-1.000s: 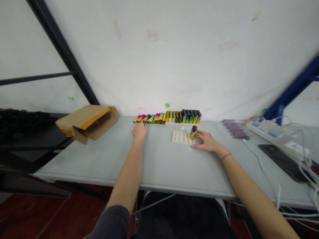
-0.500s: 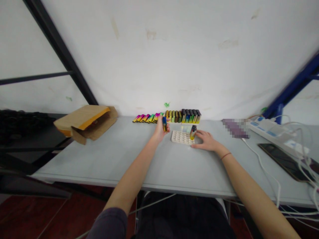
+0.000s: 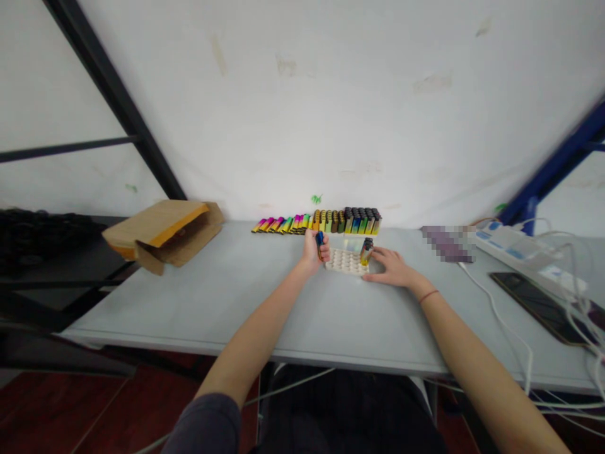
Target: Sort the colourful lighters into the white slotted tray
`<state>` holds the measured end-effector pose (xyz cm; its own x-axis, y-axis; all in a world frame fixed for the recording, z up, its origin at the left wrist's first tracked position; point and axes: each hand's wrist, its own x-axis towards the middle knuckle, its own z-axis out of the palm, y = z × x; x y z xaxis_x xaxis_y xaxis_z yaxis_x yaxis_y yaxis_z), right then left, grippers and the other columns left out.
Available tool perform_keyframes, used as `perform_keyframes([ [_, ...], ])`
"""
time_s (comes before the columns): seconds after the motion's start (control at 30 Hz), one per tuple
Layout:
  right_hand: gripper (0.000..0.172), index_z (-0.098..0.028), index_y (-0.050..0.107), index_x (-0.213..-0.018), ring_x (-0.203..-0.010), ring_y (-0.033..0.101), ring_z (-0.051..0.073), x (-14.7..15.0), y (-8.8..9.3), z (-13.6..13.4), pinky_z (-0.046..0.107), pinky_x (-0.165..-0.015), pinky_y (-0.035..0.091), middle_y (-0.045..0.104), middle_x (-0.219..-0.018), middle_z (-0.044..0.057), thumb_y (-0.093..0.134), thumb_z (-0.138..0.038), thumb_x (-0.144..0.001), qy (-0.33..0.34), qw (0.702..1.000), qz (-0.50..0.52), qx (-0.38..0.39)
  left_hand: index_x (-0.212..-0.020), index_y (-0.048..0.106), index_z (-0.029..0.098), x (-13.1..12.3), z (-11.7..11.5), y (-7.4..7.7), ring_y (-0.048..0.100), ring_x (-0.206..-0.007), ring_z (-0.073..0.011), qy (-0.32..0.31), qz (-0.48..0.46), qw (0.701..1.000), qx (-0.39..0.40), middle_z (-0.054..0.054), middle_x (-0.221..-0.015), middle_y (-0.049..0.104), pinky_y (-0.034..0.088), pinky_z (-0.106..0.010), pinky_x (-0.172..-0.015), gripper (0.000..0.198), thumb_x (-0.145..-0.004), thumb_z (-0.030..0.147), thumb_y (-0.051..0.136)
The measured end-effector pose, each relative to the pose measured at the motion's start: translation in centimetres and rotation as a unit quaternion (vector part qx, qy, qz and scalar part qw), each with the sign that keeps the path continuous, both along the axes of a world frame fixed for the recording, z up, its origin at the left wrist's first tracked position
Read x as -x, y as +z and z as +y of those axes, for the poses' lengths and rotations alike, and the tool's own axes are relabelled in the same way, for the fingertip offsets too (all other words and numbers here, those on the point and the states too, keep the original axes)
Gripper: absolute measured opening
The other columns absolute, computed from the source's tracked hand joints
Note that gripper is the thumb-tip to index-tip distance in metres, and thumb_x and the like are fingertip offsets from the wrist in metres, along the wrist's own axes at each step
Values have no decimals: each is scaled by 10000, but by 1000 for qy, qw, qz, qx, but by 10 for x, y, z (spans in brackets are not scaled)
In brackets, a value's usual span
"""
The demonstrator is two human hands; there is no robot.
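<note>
On the bench (image 3: 189, 302) my left grip (image 3: 312, 253) is pinching a lighter (image 3: 320, 244), right grip (image 3: 392, 268) is spreading beside the tray (image 3: 345, 263).

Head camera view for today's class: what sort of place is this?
Probably a makeshift indoor workroom: a plain grey table holds rows of disposable lighters, an opened cardboard package sits at its end, and a power strip with cables lies nearby.

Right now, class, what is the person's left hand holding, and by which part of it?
The left hand holds a slim blue plastic lighter upright by its lower body, with the top showing above the fingers; the exact finger placement is too small to tell.
</note>
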<state>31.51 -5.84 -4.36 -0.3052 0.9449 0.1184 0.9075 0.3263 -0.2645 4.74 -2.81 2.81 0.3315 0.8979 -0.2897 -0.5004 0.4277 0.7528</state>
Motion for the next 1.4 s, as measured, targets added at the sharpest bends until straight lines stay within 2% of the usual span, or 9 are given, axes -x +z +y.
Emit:
perform_keyframes([
  [0.3,868,-237,594,-1488,-1464,464,424,0,-1,0,596,-1232,310,511,-1591,180,714,-741,-791,-4,1000,1,-2,-615,377,224,-6,-4,-1,169,-327,-68,59,-13,998,-17,86,-441,244,155,-172,-347,346,-914,397,367],
  [0.57,885,-241,584,-1498,-1470,451,438,1,2,-1,624,-1227,300,506,-1594,182,701,-762,-793,-1,1000,3,7,-605,367,227,-5,-3,0,186,-334,-67,32,-15,999,-40,76,-438,245,170,-182,-359,385,-922,444,368],
  [0.87,896,-230,582,-1499,-1475,448,429,0,2,0,622,-1228,299,500,-1598,190,682,-777,-797,1,1000,-1,12,-654,361,235,-6,-7,1,187,-355,-71,82,-41,994,-64,91,-467,226,178,-189,-362,390,-927,504,430],
  [1.0,894,-244,580,-1501,-1471,455,424,1,2,-1,618,-1229,298,502,-1600,179,681,-782,-794,0,1000,-4,9,-704,396,229,-10,-6,-1,235,-375,-71,76,-30,993,-88,93,-484,272,218,-186,-389,405,-941,552,458],
  [1.1,893,-242,569,-1511,-1475,450,425,0,2,-1,626,-1229,292,495,-1607,179,677,-775,-803,2,1000,-3,7,-790,443,229,-16,-8,-8,323,-423,-80,69,31,986,-148,84,-536,380,273,-191,-437,317,-947,494,519],
  [1.17,884,-245,570,-1509,-1470,454,430,0,1,-1,633,-1225,294,497,-1606,178,680,-767,-804,1,1000,1,3,-862,490,232,-22,-14,-14,422,-503,-91,80,105,965,-225,66,-631,486,352,-201,-508,213,-920,398,610],
  [1.27,871,-250,577,-1500,-1456,468,435,1,1,-1,637,-1215,305,511,-1594,178,690,-754,-798,0,1000,4,0,-940,595,228,-29,-25,-21,605,-813,-157,115,210,899,-367,-9,-872,615,501,-267,-781,145,-872,298,702],
  [1.33,873,-235,579,-1498,-1456,467,436,1,1,0,629,-1214,309,516,-1589,186,694,-745,-798,1,1000,6,2,-962,660,223,-34,-31,-25,624,-1029,-219,113,248,850,-450,-64,-1015,644,496,-337,-972,127,-871,293,712],
  [1.4,868,-228,580,-1498,-1462,460,437,1,0,-1,624,-1216,306,518,-1586,187,696,-732,-801,2,1000,8,2,-980,707,225,-37,-34,-29,623,-1108,-252,76,267,815,-509,-90,-1084,667,470,-389,-1060,127,-885,309,706],
])
